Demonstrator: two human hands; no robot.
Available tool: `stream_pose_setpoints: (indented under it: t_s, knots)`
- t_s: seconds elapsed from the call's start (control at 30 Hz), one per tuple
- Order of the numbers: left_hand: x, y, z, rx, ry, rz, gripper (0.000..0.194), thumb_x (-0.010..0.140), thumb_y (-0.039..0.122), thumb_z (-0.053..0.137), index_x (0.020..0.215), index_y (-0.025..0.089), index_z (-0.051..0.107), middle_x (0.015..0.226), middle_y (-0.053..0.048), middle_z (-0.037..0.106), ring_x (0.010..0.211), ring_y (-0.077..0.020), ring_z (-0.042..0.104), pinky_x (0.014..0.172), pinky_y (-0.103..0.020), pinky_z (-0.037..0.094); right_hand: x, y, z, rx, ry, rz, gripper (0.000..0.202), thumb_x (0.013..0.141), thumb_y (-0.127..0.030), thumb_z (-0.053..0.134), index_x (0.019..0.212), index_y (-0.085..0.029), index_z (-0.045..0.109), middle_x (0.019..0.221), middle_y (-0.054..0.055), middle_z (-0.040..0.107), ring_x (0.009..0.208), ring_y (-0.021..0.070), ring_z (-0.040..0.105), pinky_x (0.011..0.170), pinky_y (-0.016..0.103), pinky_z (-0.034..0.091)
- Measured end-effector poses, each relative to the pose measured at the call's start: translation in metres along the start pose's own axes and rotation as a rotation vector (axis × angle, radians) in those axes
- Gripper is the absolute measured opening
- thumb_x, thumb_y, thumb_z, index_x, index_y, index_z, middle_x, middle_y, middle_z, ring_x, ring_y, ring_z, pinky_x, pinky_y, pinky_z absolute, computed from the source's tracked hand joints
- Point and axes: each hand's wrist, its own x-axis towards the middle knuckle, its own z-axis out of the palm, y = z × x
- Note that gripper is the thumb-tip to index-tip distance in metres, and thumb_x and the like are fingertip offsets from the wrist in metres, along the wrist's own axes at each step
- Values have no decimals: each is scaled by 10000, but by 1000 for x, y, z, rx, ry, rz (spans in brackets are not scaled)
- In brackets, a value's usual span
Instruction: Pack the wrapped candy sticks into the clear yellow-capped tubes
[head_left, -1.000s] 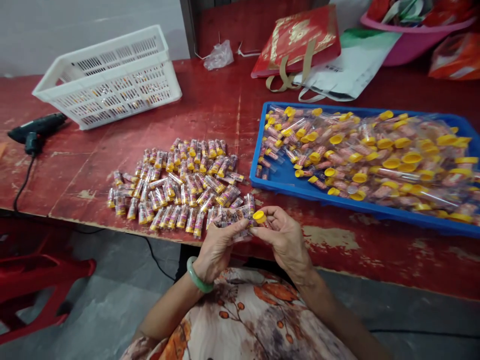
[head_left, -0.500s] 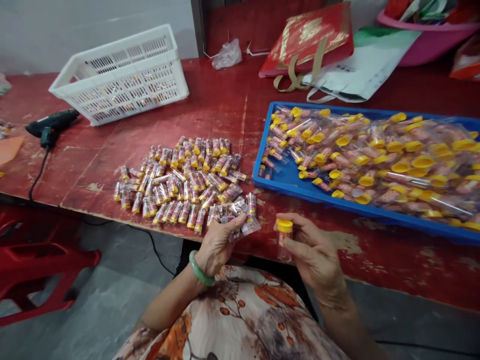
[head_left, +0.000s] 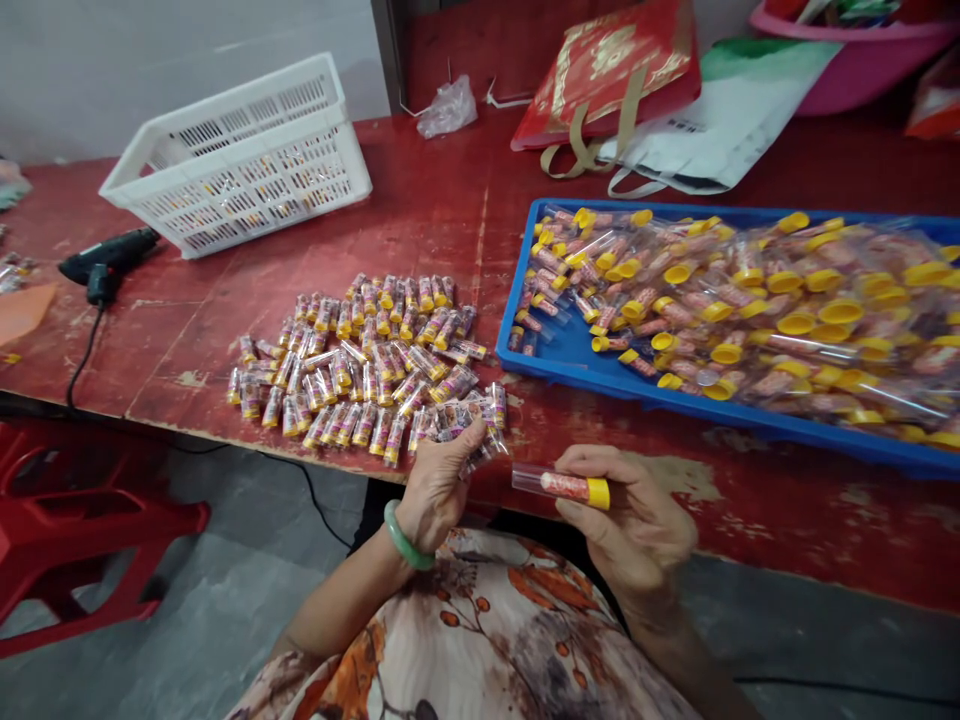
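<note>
My right hand point(head_left: 630, 510) pinches a clear tube point(head_left: 562, 484) with a yellow cap and pink-and-white contents. The tube lies level, its cap to the right and its clear end pointing at my left hand point(head_left: 442, 470). That hand, with a green bangle point(head_left: 407, 537) at the wrist, is closed on a bunch of clear printed plastic sleeves point(head_left: 476, 435). Beyond it, a pile of wrapped tubes point(head_left: 360, 370) with yellow caps is spread on the red table point(head_left: 180, 330). Many more capped tubes point(head_left: 720, 310) fill the blue tray point(head_left: 555, 375) on the right.
A white slatted basket point(head_left: 255, 180) stands at the back left, beside a black heat gun point(head_left: 109, 258) with a trailing cord. Behind the tray are a red bag point(head_left: 607, 80), a white bag point(head_left: 712, 140) and a pink basin point(head_left: 862, 60). Red stools point(head_left: 82, 530) stand below left.
The tube in my right hand has turned from upright to level, its clear end now toward my left hand. My left hand keeps the sleeves and has barely moved.
</note>
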Motion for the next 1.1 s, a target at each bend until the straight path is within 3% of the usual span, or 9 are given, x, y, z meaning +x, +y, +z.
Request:
stream_pose_setpoints:
  t_s: [0.17, 0.37, 0.47, 0.67, 0.77, 0.9, 0.97, 1.03, 1.1]
  knots:
    - [1, -4, 0, -13, 51, -59, 417, 540, 254, 896, 893, 131, 711, 883, -63, 733, 795, -191, 687, 781, -311, 533, 1, 4, 6, -76, 47, -129, 237, 748, -136, 690, 962, -221, 632, 934, 54, 639, 856, 188, 635, 710, 309, 540]
    - [-2, -7, -2, -37, 77, -82, 396, 522, 303, 904, 806, 122, 696, 776, -34, 695, 660, -133, 629, 629, -252, 518, -3, 8, 13, -492, 122, -447, 336, 714, -113, 737, 1020, -207, 633, 956, 49, 700, 816, 186, 686, 696, 316, 572]
    - [-5, -5, 0, -16, 64, -55, 391, 522, 304, 903, 803, 128, 695, 760, -27, 690, 629, -121, 614, 619, -245, 512, -6, 8, 17, -583, 120, -528, 355, 729, -141, 744, 1053, -209, 614, 965, 52, 710, 805, 186, 700, 673, 312, 590]
    - [-3, -5, -5, -23, 107, -80, 413, 525, 326, 900, 824, 131, 693, 792, -30, 702, 652, -131, 631, 612, -253, 527, -12, 14, 21, -839, 91, -730, 429, 712, -164, 791, 1096, -165, 597, 945, 57, 725, 785, 147, 705, 690, 240, 556]
    - [-1, -7, -9, -10, 100, -102, 430, 530, 331, 897, 849, 133, 688, 761, -18, 693, 625, -122, 624, 601, -247, 528, -12, 18, 22, -894, 95, -758, 435, 723, -181, 793, 1110, -158, 597, 957, 65, 719, 797, 139, 700, 716, 231, 547]
    - [-2, -5, -10, -2, 44, -15, 445, 541, 332, 892, 892, 150, 689, 758, -11, 695, 619, -113, 628, 631, -236, 516, -9, 20, 23, -969, -30, -895, 408, 723, -111, 774, 1099, -190, 636, 978, 56, 704, 931, 190, 692, 779, 268, 551]
    - [-4, -1, -10, 19, 26, 40, 445, 560, 333, 883, 921, 153, 696, 821, -30, 713, 668, -130, 649, 665, -249, 514, -7, 21, 23, -838, -128, -803, 434, 771, -113, 724, 1183, -186, 607, 1078, 88, 678, 1033, 226, 662, 832, 320, 561]
    - [-6, 2, -10, 56, 7, 47, 432, 589, 341, 868, 938, 147, 704, 890, -58, 726, 718, -155, 667, 703, -272, 514, -6, 21, 23, -617, -221, -605, 442, 844, -125, 626, 1276, -172, 546, 1198, 132, 620, 1100, 242, 628, 862, 364, 567]
    - [-9, 4, -10, 73, -6, 16, 417, 590, 333, 868, 925, 142, 712, 895, -66, 730, 724, -165, 669, 716, -286, 513, -3, 21, 23, -500, -246, -479, 432, 870, -109, 556, 1293, -191, 530, 1221, 131, 601, 1102, 233, 621, 869, 376, 566]
